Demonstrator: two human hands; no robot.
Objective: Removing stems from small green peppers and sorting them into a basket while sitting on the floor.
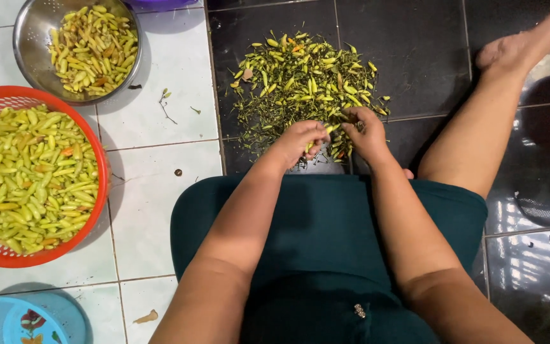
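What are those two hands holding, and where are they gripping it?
The left hand pinches a yellow-green chili near one end; the right hand meets it at the other end. Which end carries the stem cannot be told.

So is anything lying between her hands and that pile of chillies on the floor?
Nothing visible. The left hand and right hand are already at the near edge of the chilli pile, with a chilli between them.

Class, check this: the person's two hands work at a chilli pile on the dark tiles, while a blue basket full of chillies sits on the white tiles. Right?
Not quite: the head view shows the basket is red, not blue. The left hand and right hand do work at the chilli pile on the dark tiles.
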